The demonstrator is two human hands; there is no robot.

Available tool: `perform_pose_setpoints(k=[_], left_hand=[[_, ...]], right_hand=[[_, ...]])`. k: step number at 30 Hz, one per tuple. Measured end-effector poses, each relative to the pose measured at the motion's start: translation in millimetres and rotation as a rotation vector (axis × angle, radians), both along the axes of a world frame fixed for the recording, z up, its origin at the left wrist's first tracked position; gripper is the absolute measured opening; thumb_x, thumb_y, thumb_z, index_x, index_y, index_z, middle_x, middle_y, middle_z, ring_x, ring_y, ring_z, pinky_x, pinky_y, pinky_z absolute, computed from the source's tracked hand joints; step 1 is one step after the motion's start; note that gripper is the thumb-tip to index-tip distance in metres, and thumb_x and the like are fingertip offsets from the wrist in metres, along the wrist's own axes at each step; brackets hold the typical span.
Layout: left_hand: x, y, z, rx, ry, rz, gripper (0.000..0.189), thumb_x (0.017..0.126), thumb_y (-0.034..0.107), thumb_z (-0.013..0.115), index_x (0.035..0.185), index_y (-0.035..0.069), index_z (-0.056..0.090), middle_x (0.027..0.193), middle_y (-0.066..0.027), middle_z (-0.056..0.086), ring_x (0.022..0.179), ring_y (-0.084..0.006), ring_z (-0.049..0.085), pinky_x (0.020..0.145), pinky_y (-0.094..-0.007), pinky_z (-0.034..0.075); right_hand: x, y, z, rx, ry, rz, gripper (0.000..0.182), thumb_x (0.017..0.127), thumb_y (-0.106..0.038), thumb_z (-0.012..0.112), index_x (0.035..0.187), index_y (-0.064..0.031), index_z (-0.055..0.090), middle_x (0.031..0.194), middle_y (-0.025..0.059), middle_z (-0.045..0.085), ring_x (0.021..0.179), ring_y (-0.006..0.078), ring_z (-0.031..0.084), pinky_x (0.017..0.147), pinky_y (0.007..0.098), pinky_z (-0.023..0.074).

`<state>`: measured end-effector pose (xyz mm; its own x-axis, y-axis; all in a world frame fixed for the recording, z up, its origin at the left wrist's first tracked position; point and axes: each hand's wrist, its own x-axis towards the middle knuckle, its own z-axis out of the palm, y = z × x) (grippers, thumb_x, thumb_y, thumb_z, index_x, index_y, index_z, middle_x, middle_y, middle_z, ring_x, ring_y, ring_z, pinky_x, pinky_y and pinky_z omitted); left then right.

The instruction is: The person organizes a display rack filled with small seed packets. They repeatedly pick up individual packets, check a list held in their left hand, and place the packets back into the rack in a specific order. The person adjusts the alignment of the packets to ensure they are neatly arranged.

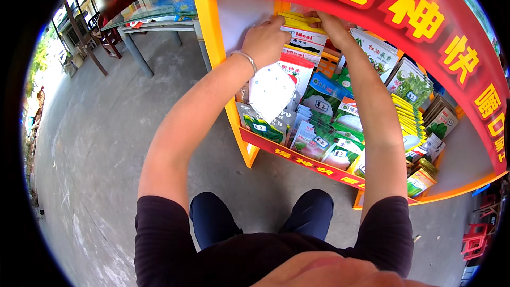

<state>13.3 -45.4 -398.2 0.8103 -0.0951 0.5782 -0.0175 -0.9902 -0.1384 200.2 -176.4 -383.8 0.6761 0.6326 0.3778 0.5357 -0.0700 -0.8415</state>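
Note:
In the upper back of a display rack, both hands are at a stack of yellow-topped seed packets [305, 36]. My left hand [266, 40], with a bangle on its wrist, grips the stack's left edge. From the right, my right hand [331, 27] holds its top edge between thumb and fingers. Below the left wrist is a glaring white packet [272, 89], washed out by light. A red-topped seed packet [301, 69] stands just behind it. Blue-topped seed packets [323, 91] lean in the row below, with a handwritten price tag.
The rack's red front banner [398, 10] arches above my right arm. Its orange side post [217, 54] stands left of my left hand. More leafy-vegetable seed packets [410, 81] fill the right side. A glass-topped table [153, 6] and a seated person [109, 6] are at far left.

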Motion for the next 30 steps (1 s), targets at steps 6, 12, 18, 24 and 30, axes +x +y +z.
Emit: perform_pose_setpoints(k=[6,12,18,24,30], left_hand=[[13.2,4.7,1.4,-0.064,0.068,0.007,0.026,0.074,0.001,0.058,0.095,0.014,0.067,0.109,-0.0078,0.063,0.101,-0.0290,0.060,0.083,-0.0394,0.051],[-8.4,-7.0,-1.9,-0.020,0.158,0.079,0.031,0.076,0.001,0.056,0.103,0.013,0.063,0.098,-0.0074,0.067,0.094,-0.0275,0.060,0.078,-0.0401,0.050],[-8.4,2.0,-10.6,-0.005,0.059,0.023,0.025,0.079,0.004,0.057,0.102,0.012,0.063,0.099,-0.0067,0.067,0.096,-0.0263,0.059,0.081,-0.0393,0.050],[8.2,-1.8,-10.9,0.037,-0.049,0.022,0.020,0.079,0.011,0.062,0.099,0.010,0.063,0.128,-0.0060,0.056,0.106,-0.0265,0.056,0.087,-0.0378,0.050],[17.3,6.7,-13.7,0.090,-0.057,-0.023,0.018,0.079,0.011,0.063,0.097,0.009,0.063,0.120,-0.0074,0.060,0.105,-0.0264,0.056,0.086,-0.0384,0.050]], right_hand=[[-9.4,-1.6,1.3,0.008,-0.012,0.030,0.048,0.099,-0.040,0.042,0.125,-0.0015,0.050,0.122,0.0137,0.058,0.109,0.0219,0.058,0.095,0.0332,0.0471],[-18.0,-7.6,6.2,-0.031,-0.042,-0.018,0.052,0.098,-0.045,0.043,0.128,-0.0030,0.049,0.127,0.0126,0.056,0.120,0.0250,0.053,0.101,0.0356,0.0454],[-39.0,-14.5,7.0,0.043,0.063,-0.067,0.060,0.094,-0.053,0.045,0.132,-0.0055,0.047,0.130,0.0134,0.054,0.118,0.0285,0.054,0.098,0.0393,0.0440],[23.3,-23.5,-12.3,0.255,-0.116,-0.053,0.058,0.093,-0.050,0.046,0.125,-0.0011,0.051,0.122,0.0158,0.058,0.112,0.0271,0.057,0.097,0.0392,0.0431],[8.5,-13.4,-16.4,0.230,-0.167,-0.157,0.059,0.095,-0.050,0.043,0.122,0.0009,0.053,0.120,0.0165,0.059,0.113,0.0281,0.057,0.100,0.0387,0.0421]])
